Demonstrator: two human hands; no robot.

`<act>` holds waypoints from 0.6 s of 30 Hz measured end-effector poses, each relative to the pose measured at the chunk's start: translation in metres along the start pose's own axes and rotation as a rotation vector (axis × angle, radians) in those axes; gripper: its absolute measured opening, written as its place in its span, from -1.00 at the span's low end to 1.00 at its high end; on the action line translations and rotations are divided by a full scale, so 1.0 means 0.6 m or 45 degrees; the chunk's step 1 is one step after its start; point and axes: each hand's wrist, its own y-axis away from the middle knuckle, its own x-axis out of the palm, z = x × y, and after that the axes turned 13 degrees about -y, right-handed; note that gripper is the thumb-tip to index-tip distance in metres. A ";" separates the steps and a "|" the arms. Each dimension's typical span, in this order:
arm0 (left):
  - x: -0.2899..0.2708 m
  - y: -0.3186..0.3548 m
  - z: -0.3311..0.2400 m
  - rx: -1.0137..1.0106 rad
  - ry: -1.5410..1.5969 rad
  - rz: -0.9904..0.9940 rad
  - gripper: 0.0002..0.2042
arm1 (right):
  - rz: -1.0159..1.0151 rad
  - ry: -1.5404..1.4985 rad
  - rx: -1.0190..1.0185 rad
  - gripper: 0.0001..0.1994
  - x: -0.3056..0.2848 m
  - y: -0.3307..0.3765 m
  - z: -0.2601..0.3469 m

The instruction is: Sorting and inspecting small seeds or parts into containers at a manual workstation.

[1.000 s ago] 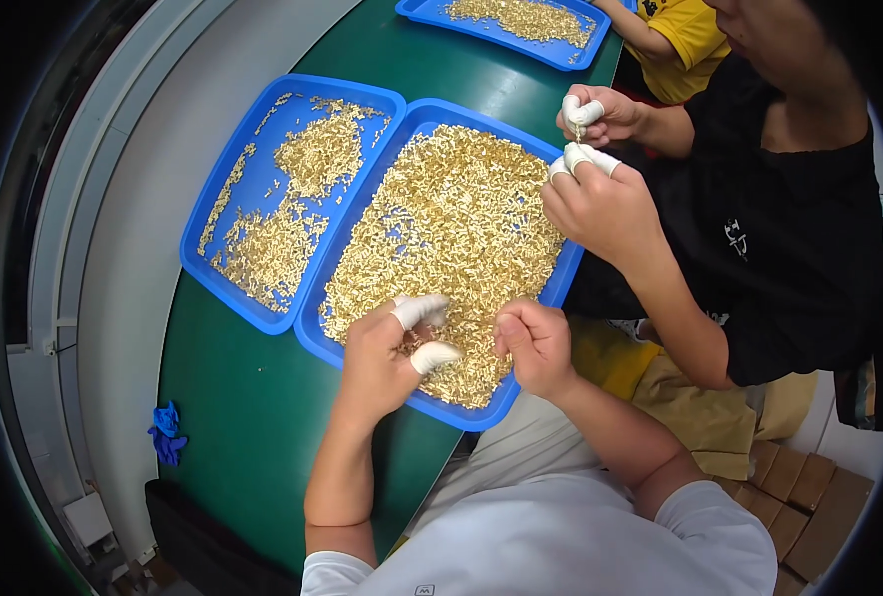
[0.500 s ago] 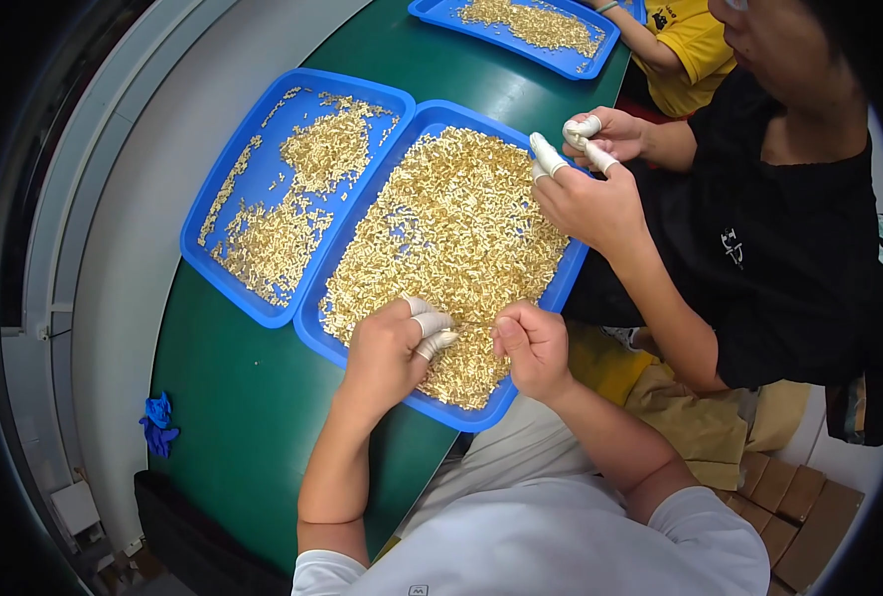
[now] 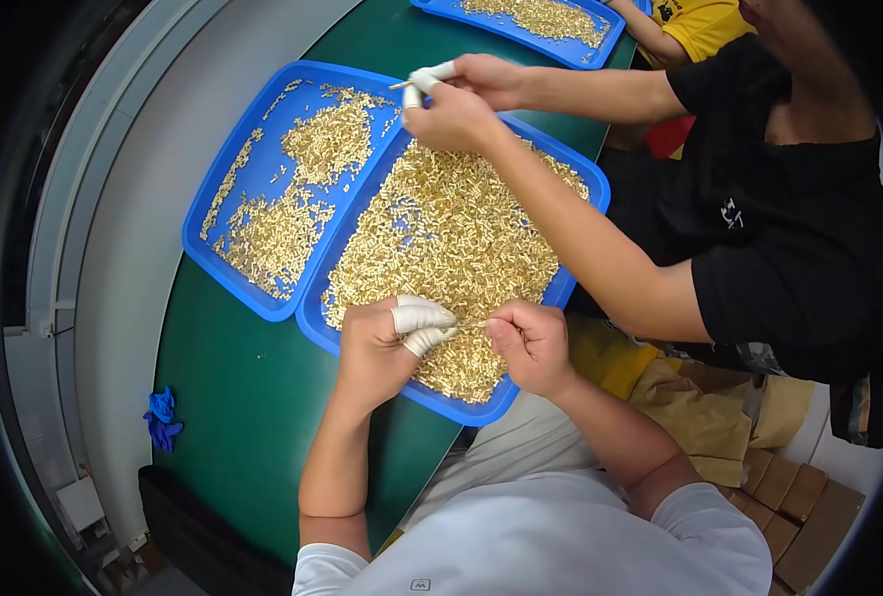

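Pinching one tiny, light, stiff brass pin (image 3: 469, 325) by its ends between our left hand (image 3: 387, 348) and right hand (image 3: 533, 343), mid-frame, both closed on it, probably slippery.

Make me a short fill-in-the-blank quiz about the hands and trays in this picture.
1. The left hand wears white covers on two ____.
2. Both the left hand and the right hand hover over the nearer blue tray, which is piled with small ____-coloured pieces.
3. The trays rest on a ____ surface.

Missing words: fingers; gold; green
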 end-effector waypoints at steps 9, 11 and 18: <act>-0.004 -0.003 -0.001 0.037 -0.299 0.081 -0.86 | -0.038 0.012 0.037 -0.85 0.006 -0.001 0.005; 0.002 0.001 -0.005 -0.111 -0.216 0.017 -0.86 | -0.023 0.025 0.028 -0.85 0.005 -0.001 0.002; 0.008 0.000 0.002 -0.273 -0.110 0.004 -0.85 | 0.060 0.132 -0.045 -0.80 0.002 -0.004 0.005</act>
